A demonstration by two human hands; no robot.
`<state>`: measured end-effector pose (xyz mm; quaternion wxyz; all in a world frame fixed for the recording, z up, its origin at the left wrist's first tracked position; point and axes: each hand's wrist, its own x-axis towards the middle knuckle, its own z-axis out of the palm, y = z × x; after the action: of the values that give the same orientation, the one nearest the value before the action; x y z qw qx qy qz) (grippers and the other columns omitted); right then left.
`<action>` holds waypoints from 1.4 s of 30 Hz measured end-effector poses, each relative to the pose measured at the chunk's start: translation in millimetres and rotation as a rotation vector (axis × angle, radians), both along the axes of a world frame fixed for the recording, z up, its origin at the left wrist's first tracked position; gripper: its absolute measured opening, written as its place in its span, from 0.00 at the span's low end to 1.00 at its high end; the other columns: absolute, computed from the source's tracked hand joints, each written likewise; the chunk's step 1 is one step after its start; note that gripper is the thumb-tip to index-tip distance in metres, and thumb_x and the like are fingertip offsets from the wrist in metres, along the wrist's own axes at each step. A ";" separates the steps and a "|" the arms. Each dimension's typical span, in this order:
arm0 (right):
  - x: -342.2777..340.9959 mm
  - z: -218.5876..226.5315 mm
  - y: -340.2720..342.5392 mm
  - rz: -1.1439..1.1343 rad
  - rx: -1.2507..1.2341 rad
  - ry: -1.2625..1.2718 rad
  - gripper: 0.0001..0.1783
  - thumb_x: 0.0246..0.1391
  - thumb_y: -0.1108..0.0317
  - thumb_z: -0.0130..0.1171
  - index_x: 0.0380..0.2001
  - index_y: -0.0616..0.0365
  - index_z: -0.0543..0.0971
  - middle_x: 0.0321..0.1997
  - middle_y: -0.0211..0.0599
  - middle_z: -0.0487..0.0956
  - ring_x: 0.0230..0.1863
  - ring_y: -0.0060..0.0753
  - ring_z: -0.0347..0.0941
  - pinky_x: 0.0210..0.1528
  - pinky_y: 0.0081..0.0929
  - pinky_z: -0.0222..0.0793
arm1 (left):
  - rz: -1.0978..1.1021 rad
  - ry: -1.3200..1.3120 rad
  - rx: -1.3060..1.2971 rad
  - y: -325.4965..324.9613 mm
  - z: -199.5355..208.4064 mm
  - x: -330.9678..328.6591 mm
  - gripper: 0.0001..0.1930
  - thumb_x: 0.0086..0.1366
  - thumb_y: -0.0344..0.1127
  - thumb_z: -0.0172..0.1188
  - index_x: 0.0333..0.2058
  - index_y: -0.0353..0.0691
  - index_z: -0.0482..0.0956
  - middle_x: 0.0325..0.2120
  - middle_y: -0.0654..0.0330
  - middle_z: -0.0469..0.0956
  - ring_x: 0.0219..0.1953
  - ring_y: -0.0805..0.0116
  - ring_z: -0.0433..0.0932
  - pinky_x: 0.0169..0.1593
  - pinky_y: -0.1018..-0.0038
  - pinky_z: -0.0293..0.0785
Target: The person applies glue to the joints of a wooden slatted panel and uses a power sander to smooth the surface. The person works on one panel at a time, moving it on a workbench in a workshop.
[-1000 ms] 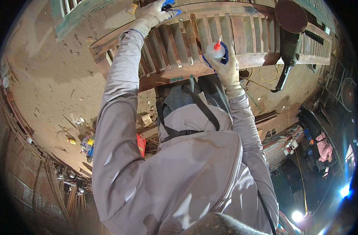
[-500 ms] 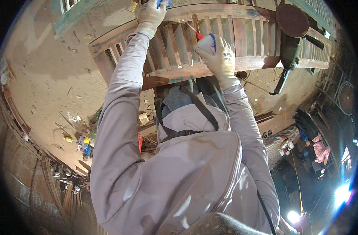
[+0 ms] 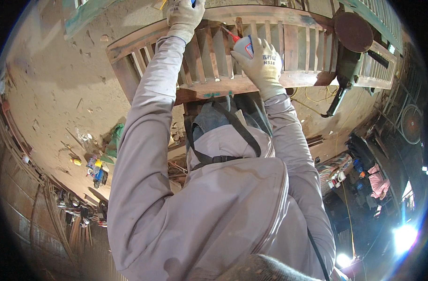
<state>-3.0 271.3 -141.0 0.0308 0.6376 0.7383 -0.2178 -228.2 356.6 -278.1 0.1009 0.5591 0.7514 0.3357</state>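
Observation:
A slatted wooden panel (image 3: 214,89) with a reddish-brown frame lies across in front of me. My right hand (image 3: 266,65), in a pale work glove, is closed around a white squeeze bottle (image 3: 242,47). The bottle's red nozzle (image 3: 234,37) tilts up and left, its thin tip close to the panel's far rail. Over that same rail, further left, my gloved left hand (image 3: 186,18) is closed on a small blue object (image 3: 193,3). The picture's top edge cuts this object off, so its kind cannot be made out.
A green power sander (image 3: 347,70) with a round brown disc (image 3: 353,32) rests on the panel's right part, its cord trailing on the floor. Other slatted panels (image 3: 380,23) stand at the far right. Small bottles and tools (image 3: 97,171) lie on the floor at left.
My left hand has shifted slightly right and up, so less of the blue object shows. The bottle in my right hand has moved slightly left, its nozzle still toward the far rail.

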 end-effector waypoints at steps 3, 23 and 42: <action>-1.4 0.6 2.0 0.001 -0.026 -0.012 0.37 0.51 0.37 0.64 0.53 0.55 0.74 0.49 0.45 0.79 0.53 0.53 0.76 0.53 0.49 0.72 | 0.038 -0.007 -0.003 0.2 3.7 2.8 0.12 0.65 0.48 0.63 0.33 0.47 0.84 0.26 0.50 0.81 0.31 0.46 0.81 0.36 0.51 0.76; -5.3 -0.4 5.1 -0.033 -0.004 0.020 0.38 0.50 0.35 0.64 0.52 0.55 0.76 0.49 0.46 0.80 0.53 0.53 0.76 0.52 0.49 0.72 | -0.078 -0.265 0.239 9.1 12.7 -0.3 0.09 0.63 0.32 0.61 0.42 0.40 0.81 0.33 0.51 0.82 0.36 0.54 0.83 0.41 0.63 0.78; 24.0 28.3 -32.4 -0.478 -0.063 0.664 0.40 0.46 0.56 0.78 0.59 0.64 0.74 0.49 0.46 0.82 0.48 0.34 0.79 0.52 0.31 0.73 | -0.013 0.036 0.087 16.1 -31.1 -17.7 0.17 0.68 0.51 0.59 0.40 0.42 0.81 0.34 0.50 0.82 0.38 0.44 0.81 0.42 0.53 0.76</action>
<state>21.0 238.9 -112.7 -0.2413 0.6851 0.5319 -0.4353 -245.9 372.7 -309.1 0.0650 0.5739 0.7340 0.3573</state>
